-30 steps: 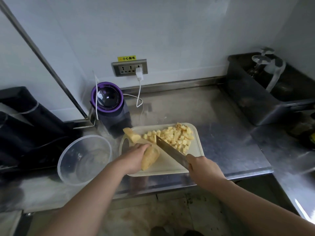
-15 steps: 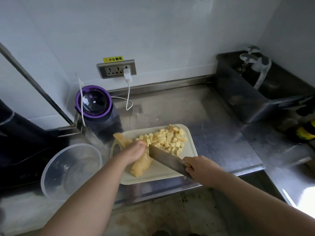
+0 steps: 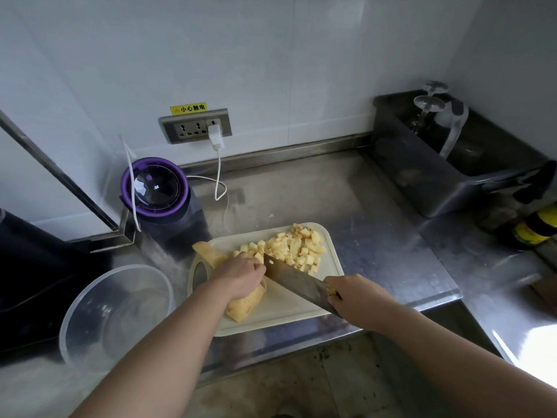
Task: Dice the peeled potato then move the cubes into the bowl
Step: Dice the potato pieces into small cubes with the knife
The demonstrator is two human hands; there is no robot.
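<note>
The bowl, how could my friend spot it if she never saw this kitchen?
Start at the steel counter and find the white cutting board near its front edge. Just left of the board sits the bowl. It is big, round, see-through and looks empty, unlike the dark purple-rimmed appliance behind it.

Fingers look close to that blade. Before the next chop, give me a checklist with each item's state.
1. Left hand pins the potato piece on the cutting board: ok.
2. Its fingertips tucked clear of the cleaver: cannot tell; the knuckles sit right against the blade.
3. Right hand grips the cleaver handle: ok.
4. Cut cubes piled at the board's far side, away from the cut: ok.
5. Bowl stands left of the board: ok.
</note>
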